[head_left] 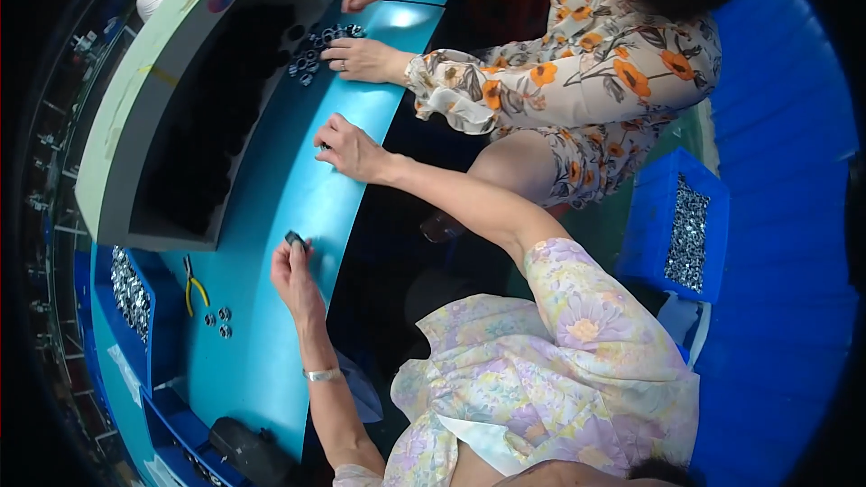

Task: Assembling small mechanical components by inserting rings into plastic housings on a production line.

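My left hand [298, 275], with a band on its wrist, is closed in a pinch over the blue-green table [271, 361]. Between its thumb and fingers is a small dark part [294, 239], too small to name closely. Farther along the table, my right hand [354, 151] has its fingers curled together near the surface. Something small and dark seems to show at those fingertips, but I cannot make it out. Near my left hand lie several small round metal parts [224, 316] and a pair of pliers [193, 287] with yellow handles.
A co-worker's hands [361, 59] are at a pile of shiny metal parts [311, 50]. A pale box-like housing with a dark inside [108, 176] stands along the table. Blue bins [164, 316] of metal pieces sit beside it, and another blue bin [645, 225] stands behind. A dark pouch [248, 451] lies at the table's end.
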`<action>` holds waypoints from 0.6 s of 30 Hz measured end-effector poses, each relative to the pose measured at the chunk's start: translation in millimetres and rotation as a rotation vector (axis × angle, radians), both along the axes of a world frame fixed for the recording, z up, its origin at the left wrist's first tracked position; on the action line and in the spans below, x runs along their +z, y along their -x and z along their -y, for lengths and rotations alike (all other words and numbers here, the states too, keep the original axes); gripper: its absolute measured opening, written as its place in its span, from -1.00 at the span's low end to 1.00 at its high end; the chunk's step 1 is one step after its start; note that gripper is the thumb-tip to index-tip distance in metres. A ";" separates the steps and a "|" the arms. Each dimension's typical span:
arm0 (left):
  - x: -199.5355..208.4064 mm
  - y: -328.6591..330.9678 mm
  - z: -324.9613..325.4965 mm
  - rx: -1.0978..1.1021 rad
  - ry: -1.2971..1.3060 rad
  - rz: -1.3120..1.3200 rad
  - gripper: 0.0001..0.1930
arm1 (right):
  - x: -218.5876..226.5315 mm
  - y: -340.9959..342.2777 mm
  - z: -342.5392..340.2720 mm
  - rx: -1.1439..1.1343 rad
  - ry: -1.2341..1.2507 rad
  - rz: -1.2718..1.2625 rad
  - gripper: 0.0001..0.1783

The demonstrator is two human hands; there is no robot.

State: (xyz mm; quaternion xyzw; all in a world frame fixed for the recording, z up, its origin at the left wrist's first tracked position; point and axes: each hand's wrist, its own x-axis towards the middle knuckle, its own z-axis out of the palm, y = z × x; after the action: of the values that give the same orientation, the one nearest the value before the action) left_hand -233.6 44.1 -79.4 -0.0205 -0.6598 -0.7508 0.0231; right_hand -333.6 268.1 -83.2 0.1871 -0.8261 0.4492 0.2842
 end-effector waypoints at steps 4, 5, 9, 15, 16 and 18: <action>7.3 48.4 -42.3 -0.025 0.092 0.010 -0.83 | 6.5 30.4 -23.2 0.132 -0.153 0.039 -0.71; 5.0 59.9 -50.8 -0.037 0.097 -0.025 -0.84 | 4.6 33.8 -24.5 0.129 -0.086 0.026 -0.71; -5.3 92.9 -68.1 -0.006 0.147 -0.104 -0.85 | 5.5 34.2 -19.4 0.147 0.033 0.067 -0.72; -10.0 107.8 -82.6 -0.039 0.254 -0.208 -0.89 | -3.3 39.0 -28.5 0.068 0.088 0.055 -0.75; -4.9 106.5 -82.1 -0.042 0.240 -0.190 -0.88 | 0.4 38.8 -28.0 0.094 0.083 0.098 -0.75; -6.9 108.2 -75.8 -0.056 0.249 -0.189 -0.86 | -1.5 43.4 -20.7 0.091 0.120 0.146 -0.75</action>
State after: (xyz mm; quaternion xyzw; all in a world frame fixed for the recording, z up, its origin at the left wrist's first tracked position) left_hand -341.7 119.9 -86.2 -0.1121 -0.7420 -0.6582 0.0613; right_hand -377.0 288.8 -84.7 0.1740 -0.8070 0.5226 0.2131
